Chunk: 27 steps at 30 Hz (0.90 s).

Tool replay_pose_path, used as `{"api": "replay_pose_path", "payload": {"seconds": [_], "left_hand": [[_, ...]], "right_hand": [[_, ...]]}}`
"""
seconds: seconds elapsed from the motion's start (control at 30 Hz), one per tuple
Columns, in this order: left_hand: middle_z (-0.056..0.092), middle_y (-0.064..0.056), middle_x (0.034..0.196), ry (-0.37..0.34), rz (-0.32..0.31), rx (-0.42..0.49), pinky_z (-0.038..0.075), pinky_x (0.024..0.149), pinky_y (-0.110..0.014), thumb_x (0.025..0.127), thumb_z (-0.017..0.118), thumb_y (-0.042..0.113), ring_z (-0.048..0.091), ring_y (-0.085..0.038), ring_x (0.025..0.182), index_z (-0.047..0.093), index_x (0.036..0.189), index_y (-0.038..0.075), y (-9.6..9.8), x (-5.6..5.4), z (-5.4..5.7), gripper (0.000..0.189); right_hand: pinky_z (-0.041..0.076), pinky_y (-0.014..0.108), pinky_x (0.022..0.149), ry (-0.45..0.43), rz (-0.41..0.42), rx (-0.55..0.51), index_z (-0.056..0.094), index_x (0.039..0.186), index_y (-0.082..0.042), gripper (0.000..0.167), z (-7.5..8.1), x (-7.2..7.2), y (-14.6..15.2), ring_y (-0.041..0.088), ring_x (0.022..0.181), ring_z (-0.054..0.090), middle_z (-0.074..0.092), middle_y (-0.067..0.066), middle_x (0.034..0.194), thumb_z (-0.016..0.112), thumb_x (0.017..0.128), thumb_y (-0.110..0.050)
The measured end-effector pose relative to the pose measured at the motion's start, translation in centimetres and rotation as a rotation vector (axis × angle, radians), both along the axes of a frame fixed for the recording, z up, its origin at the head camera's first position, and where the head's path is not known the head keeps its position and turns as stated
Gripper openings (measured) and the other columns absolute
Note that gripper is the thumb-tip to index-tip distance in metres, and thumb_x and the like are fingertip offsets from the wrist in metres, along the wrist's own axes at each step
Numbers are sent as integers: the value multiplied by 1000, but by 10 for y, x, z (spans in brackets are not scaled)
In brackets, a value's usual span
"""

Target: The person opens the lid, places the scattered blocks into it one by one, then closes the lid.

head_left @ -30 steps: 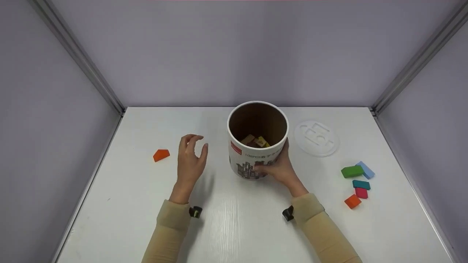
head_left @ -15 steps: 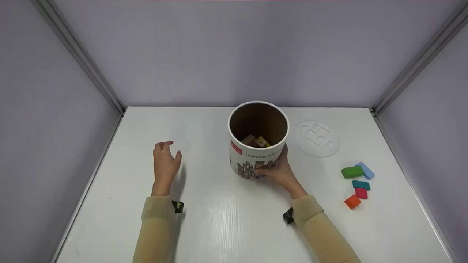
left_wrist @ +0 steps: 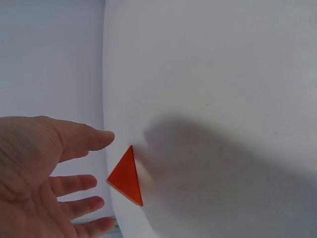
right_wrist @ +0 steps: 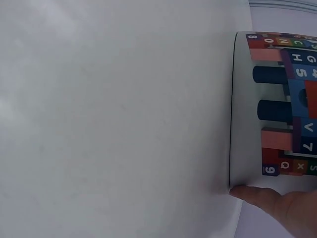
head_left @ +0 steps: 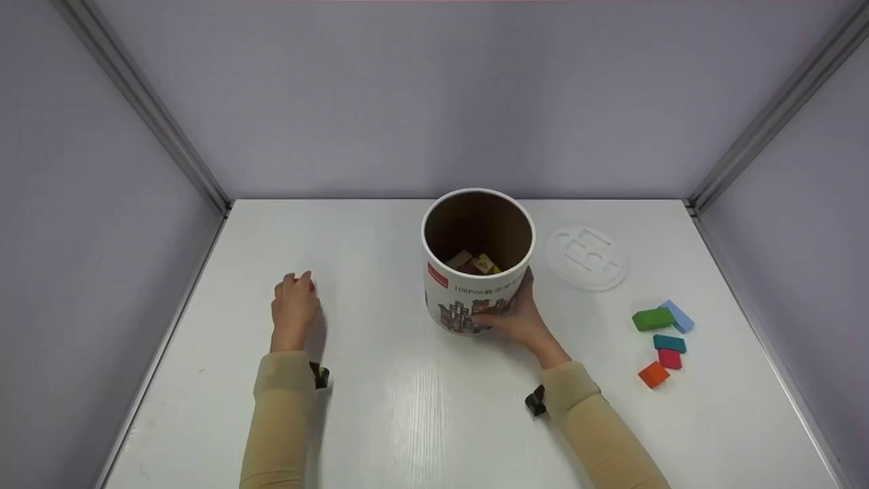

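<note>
A white printed tub (head_left: 445, 299) stands upright near the back middle, with wooden blocks (head_left: 483, 263) at its bottom. My right hand (head_left: 519, 316) grips its lower right side, thumb across the printed front; the right wrist view shows the thumb by the tub's bottom edge (right_wrist: 247, 163). At the left, my left hand (head_left: 293, 309) is low over the table around an orange triangular block (left_wrist: 126, 178). In the left wrist view the thumb and fingers (left_wrist: 74, 183) are spread, with a gap to the block. From the head view the hand hides most of it.
A clear round lid (head_left: 588, 258) lies right of the tub. Farther right are loose blocks: green (head_left: 653, 319), light blue (head_left: 679, 316), teal (head_left: 670, 343), red (head_left: 669, 358) and orange (head_left: 654, 374). Grey walls (head_left: 434, 102) enclose the table's back and sides.
My left hand has moved left from beside the tub and down over the orange block, covering it in the head view. The right hand and the tub have barely shifted.
</note>
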<state>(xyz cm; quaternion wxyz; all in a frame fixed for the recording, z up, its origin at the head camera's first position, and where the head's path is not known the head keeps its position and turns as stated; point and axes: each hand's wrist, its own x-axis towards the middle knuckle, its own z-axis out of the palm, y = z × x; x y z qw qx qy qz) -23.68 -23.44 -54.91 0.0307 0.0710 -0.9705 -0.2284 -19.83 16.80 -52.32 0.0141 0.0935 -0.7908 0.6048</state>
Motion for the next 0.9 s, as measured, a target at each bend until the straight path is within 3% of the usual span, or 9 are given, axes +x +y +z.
{"api": "replay_pose_path", "payload": {"seconds": [0.13, 0.23, 0.5, 0.7, 0.9], "left_hand": [[41, -38, 134, -34, 2, 58, 44, 96, -61, 93, 54, -4, 45, -53, 120, 48, 138, -9, 0, 1, -2, 46], [43, -39, 130, -17, -9, 64, 44, 96, -59, 95, 49, -4, 48, -53, 116, 49, 136, -11, 1, 3, -2, 41], [44, -34, 119, 13, -21, -3, 50, 82, -57, 98, 48, -3, 51, -49, 104, 55, 129, -11, 3, 5, 0, 32], [42, -34, 119, 18, -34, -31, 50, 83, -55, 97, 47, -9, 50, -48, 102, 59, 117, -15, 0, 3, -3, 25], [48, -29, 108, 33, -32, 4, 48, 82, -52, 97, 43, -11, 50, -43, 96, 65, 103, -9, -2, 5, -6, 23]], "right_hand": [[13, 38, 119, 6, 2, -11, -8, 153, -11, 136, 1, 1, 0, 25, 143, 24, 21, 20, 153, 94, 63, -9], [13, 38, 119, 5, 7, -16, -8, 153, -11, 135, 2, 1, 0, 25, 143, 24, 20, 19, 154, 93, 64, -9], [12, 39, 119, 11, 28, -32, -10, 153, -13, 135, 2, 1, 1, 28, 144, 21, 17, 20, 154, 92, 65, -7], [12, 39, 119, 5, 10, -12, -11, 153, -12, 137, 2, 1, 1, 27, 144, 20, 16, 19, 155, 93, 64, -9], [12, 39, 119, -1, 5, 0, -10, 153, -12, 138, 2, 1, 1, 26, 144, 21, 18, 19, 155, 94, 63, -10]]}}
